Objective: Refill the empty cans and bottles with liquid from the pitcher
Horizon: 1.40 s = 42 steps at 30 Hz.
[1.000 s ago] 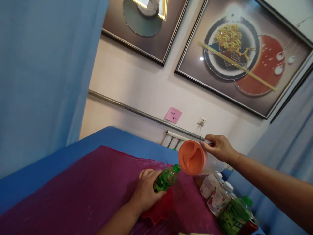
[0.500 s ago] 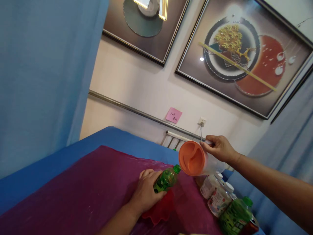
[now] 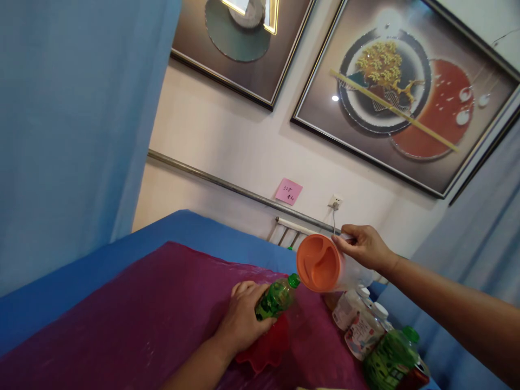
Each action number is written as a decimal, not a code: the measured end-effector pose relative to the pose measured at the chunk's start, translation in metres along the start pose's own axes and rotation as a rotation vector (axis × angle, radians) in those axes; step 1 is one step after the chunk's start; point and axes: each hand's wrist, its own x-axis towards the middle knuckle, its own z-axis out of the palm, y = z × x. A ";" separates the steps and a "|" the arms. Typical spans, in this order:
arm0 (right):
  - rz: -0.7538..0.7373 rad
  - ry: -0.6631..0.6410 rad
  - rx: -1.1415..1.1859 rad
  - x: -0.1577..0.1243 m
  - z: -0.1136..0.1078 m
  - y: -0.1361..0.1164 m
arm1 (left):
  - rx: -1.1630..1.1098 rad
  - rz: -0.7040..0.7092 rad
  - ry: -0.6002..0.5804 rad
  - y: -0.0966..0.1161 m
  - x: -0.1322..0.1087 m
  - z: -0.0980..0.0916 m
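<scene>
My left hand [image 3: 242,319] is wrapped round a green bottle [image 3: 277,298] with a green cap, tilted to the right above a red scalloped dish [image 3: 266,346]. The dish lies on a dark red plastic sheet [image 3: 134,309] and is partly hidden by the hand. To the right, my right hand [image 3: 363,246] grips the handle of a translucent pitcher [image 3: 352,273], which is tipped sideways. Its orange lid [image 3: 319,263] faces the camera, close to the bottle cap but apart from it.
At the right edge of the sheet stand white-capped bottles [image 3: 365,330], a large green bottle [image 3: 392,357] and a dark red can [image 3: 416,376]. A blue cover [image 3: 203,225] lies under the sheet. Blue curtains [image 3: 81,119] hang on both sides; a metal rail [image 3: 235,188] runs along the wall.
</scene>
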 end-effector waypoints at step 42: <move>-0.015 0.004 -0.005 -0.001 0.000 0.001 | 0.003 0.008 -0.013 0.001 0.000 -0.002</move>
